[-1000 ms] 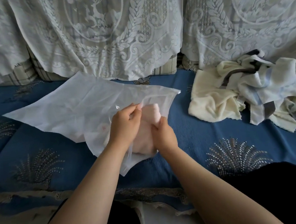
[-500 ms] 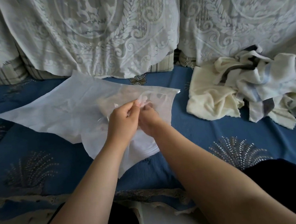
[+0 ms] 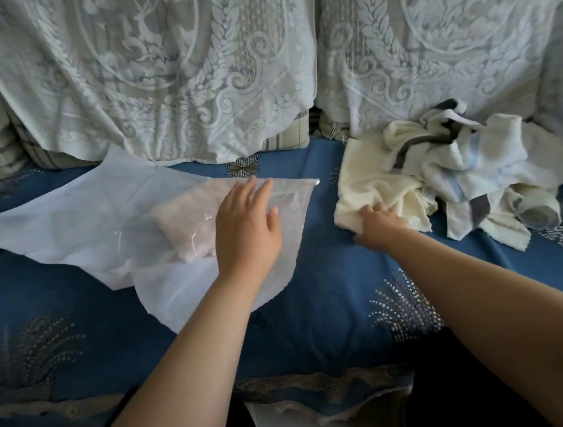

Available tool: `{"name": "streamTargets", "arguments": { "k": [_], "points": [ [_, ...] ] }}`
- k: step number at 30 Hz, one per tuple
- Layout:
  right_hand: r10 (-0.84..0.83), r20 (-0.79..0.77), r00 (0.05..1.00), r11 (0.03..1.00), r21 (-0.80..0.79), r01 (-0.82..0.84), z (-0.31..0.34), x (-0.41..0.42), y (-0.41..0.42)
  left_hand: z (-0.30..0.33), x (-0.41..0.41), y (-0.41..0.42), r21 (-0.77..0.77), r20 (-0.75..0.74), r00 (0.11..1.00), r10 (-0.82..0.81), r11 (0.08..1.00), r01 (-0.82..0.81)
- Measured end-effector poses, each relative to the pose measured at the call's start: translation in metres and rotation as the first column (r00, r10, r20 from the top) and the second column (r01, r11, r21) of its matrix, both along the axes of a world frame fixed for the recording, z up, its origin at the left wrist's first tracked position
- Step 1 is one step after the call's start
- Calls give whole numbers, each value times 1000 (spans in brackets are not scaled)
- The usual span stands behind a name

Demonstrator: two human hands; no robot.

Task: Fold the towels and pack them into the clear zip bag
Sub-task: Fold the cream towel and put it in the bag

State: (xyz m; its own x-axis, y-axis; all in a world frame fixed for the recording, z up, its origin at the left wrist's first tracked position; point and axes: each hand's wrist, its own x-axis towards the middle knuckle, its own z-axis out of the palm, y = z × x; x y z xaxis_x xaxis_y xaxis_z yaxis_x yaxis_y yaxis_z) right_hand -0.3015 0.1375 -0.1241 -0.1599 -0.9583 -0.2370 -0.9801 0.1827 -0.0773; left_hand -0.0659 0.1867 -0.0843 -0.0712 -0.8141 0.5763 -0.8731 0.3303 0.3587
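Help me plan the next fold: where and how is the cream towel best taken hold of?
Grip the cream towel at its near left corner, where the right hand already touches it, coming from the front. That flap lies flat and free on the blue cover, while its far side seems tangled in the striped towels. The left hand rests flat on the zip bag.

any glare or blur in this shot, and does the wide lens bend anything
Head view: small glare glints on the clear zip bag; light is dim and soft, without hard shadows; the left hand and right hand look slightly soft; the lace cover bows toward the frame edges.
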Motion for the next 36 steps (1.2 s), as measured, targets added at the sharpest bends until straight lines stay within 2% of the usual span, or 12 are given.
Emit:
{"name": "streamTargets", "arguments": {
  "k": [5,8,12,14,17,21,23,25,27,29,33,36],
  "points": [
    [-45,112,993,964,-256,72,3,-14,10,3,-34,7,-107,138,972,-191,972,207],
    [64,216,974,945,-327,10,27,0,27,4,-48,15,239,-213,955,-209,936,258],
    [171,332,928,949,-308,-65,49,-3,68,-5,-66,22,738,-486,874,6,539,407],
    [204,518,831,962,-262,-73,55,-5,92,-10,-73,30,785,-516,855,-48,372,495],
    [172,720,673,985,-104,-139,56,-5,119,-9,-76,38,720,-602,774,-196,285,632],
    [41,842,538,881,224,-417,59,-32,123,-5,-75,35,756,-400,825,-398,366,543],
    [-54,878,476,796,325,-511,66,-46,120,1,-75,40,855,-302,819,-487,241,459],
    [-22,843,537,909,241,-341,60,-52,112,6,-73,47,939,-191,789,-584,126,321],
    [105,617,780,994,-78,-72,41,-56,98,6,-69,51,966,-70,805,-589,161,202],
    [182,403,897,943,-330,-43,25,-55,85,4,-68,53,957,-34,891,-452,241,159],
    [221,403,888,947,-306,-97,8,-46,58,0,-68,55,829,-131,982,-139,527,185],
    [43,299,953,983,-182,12,-3,-46,47,0,-61,60,796,-77,993,-87,594,114]
  ]
}}
